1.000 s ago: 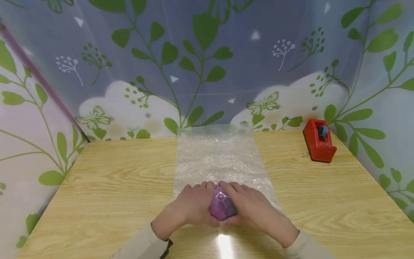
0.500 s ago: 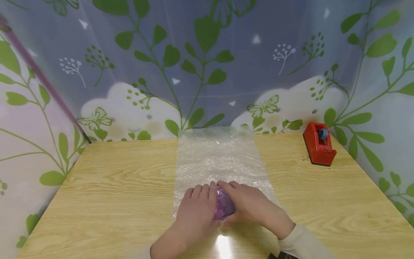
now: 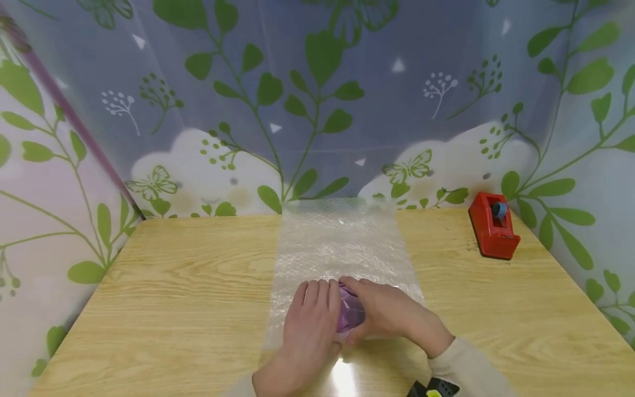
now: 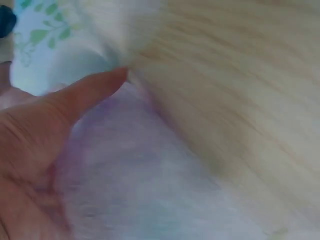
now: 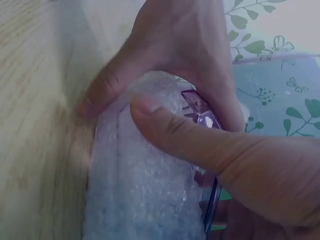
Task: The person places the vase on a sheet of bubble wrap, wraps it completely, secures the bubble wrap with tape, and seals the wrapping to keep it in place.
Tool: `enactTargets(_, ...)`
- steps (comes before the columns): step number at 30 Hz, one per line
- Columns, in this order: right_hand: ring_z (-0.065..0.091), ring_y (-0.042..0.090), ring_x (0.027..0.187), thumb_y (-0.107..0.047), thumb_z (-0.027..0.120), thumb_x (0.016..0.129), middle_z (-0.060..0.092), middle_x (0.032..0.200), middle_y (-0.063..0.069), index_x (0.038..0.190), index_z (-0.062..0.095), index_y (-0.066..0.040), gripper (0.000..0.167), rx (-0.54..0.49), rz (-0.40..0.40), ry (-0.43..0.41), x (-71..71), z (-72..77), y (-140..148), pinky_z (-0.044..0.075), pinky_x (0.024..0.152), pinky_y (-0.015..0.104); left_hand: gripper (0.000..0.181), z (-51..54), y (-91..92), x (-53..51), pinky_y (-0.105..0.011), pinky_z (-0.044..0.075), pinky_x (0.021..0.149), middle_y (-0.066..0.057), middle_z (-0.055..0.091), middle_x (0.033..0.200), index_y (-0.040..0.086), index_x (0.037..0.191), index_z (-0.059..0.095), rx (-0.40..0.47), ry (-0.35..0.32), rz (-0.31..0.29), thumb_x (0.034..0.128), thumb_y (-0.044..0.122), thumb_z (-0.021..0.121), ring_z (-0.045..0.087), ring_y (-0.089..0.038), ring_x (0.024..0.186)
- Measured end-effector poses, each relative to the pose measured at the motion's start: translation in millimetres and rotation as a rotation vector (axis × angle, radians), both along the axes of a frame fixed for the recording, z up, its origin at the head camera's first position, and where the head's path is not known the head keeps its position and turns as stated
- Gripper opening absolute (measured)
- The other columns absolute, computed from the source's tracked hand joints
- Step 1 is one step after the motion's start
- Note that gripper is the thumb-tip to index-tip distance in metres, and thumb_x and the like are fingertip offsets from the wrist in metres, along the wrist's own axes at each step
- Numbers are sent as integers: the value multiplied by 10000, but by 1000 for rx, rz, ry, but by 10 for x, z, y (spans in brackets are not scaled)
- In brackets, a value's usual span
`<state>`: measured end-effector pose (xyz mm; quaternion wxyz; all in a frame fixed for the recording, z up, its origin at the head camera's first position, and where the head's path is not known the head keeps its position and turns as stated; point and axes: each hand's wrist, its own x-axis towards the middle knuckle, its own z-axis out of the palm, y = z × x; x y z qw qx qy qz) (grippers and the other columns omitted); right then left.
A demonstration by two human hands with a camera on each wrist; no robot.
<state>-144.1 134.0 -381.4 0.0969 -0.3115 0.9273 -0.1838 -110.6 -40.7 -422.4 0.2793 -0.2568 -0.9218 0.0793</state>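
My left hand (image 3: 308, 325) and right hand (image 3: 389, 309) are clamped together round a purple object (image 3: 351, 310), its shape mostly hidden, at the near end of the bubble wrap (image 3: 342, 242) on the counter (image 3: 198, 275), seemingly to press the wrapping snugly against it.

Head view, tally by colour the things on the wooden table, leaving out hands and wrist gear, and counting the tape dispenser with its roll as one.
Purple: 1, the glossy faceted purple object
Clear: 1, the rectangular bubble-wrap sheet
Red: 1, the plastic tape dispenser
Total: 3
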Motion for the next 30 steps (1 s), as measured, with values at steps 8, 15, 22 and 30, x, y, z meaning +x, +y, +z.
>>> enactTargets(8,581,252,1068,-425,865,607,602,1223,101,1389,424,-64,968,-12,20,-100,-107,12,4,456,896,424,1048,3,-20,-152,-351,458,814,-60,579,870,-19,1260,513,36,-22,-73,481,628,785,551,-224,823)
enactTargets(15,583,211,1010,-396,880,600,613,1156,64,1352,448,-60,931,-14,70,-163,-231,26,-18,456,874,379,890,72,-54,-203,-322,456,723,-41,548,834,38,1041,579,-21,-93,-57,431,658,768,513,-202,786)
enactTargets(22,560,203,1062,-451,871,602,590,1195,12,1352,471,-116,914,29,38,-277,-301,111,-35,436,909,394,900,137,-90,-234,-321,465,696,-32,533,813,47,1006,560,10,-226,-88,425,695,787,503,-192,765)
enactTargets(30,533,176,1102,-425,883,600,564,1243,-12,1379,461,-136,932,-67,50,-380,-415,78,43,401,946,367,830,254,-73,-333,-309,462,631,-21,537,759,63,958,536,-12,-350,-98,470,688,779,525,-177,699)
